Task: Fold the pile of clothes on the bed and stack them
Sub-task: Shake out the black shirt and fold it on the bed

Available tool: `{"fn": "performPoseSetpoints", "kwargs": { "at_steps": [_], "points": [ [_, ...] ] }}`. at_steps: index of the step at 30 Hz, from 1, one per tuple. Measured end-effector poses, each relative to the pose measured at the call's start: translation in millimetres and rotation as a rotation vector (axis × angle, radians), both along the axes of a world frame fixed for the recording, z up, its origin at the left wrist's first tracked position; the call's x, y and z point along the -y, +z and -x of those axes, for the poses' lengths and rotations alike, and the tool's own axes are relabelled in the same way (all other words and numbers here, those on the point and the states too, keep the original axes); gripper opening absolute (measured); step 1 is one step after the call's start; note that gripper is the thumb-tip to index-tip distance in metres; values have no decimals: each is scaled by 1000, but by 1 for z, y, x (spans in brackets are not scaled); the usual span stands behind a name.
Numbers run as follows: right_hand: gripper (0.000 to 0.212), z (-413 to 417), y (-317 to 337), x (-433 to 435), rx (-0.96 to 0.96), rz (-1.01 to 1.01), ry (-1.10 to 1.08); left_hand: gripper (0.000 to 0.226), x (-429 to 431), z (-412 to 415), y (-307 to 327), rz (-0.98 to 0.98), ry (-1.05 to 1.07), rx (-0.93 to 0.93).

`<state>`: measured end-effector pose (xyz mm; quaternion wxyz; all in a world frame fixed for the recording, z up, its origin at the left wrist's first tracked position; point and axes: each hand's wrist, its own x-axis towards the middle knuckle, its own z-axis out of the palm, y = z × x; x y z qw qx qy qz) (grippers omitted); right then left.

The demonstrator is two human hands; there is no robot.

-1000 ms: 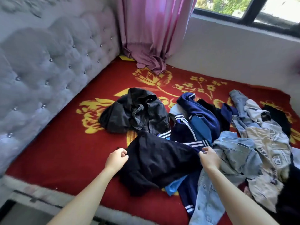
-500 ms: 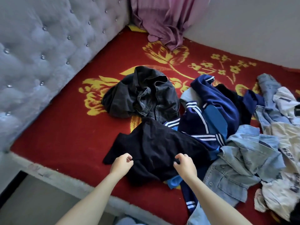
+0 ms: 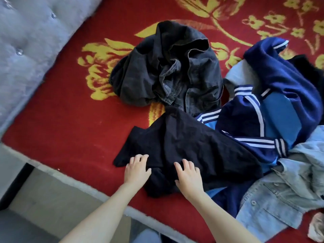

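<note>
A black garment [image 3: 184, 146] lies spread near the bed's front edge. My left hand [image 3: 136, 170] rests on its left corner with fingers spread. My right hand [image 3: 188, 177] lies flat on its lower middle, fingers straight. Behind it sits a crumpled dark grey denim piece [image 3: 168, 71]. A navy tracksuit with white stripes [image 3: 273, 106] lies to the right, partly under the black garment. A light blue denim jacket [image 3: 280, 192] fills the lower right.
The clothes lie on a red bedspread with yellow flowers [image 3: 70, 120]. A grey tufted headboard [image 3: 29, 37] runs along the left. The bed's front edge [image 3: 70, 174] is close to my arms, with floor below it.
Both hands pulled the black garment toward the front edge, let go of it, and now lie flat on it. The camera tilted downward and closer.
</note>
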<state>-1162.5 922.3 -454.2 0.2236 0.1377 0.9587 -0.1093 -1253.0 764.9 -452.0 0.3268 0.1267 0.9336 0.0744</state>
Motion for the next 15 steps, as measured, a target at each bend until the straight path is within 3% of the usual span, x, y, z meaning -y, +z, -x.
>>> {"fn": "performPoseSetpoints", "kwargs": {
  "at_steps": [4, 8, 13, 15],
  "points": [
    [80, 13, -15, 7, 52, 21, -19, 52, -11, 4, -19, 28, -49, 49],
    [47, 21, -21, 5, -18, -62, -19, 41, -15, 5, -29, 51, -22, 26],
    [14, 19, -21, -18, -271, -163, 36, 23, -13, 12, -24, 10, 0, -31],
    [12, 13, -17, -27, -302, -127, 52, 22, -12, 16, -16, -21, -3, -56]
  ]
}}
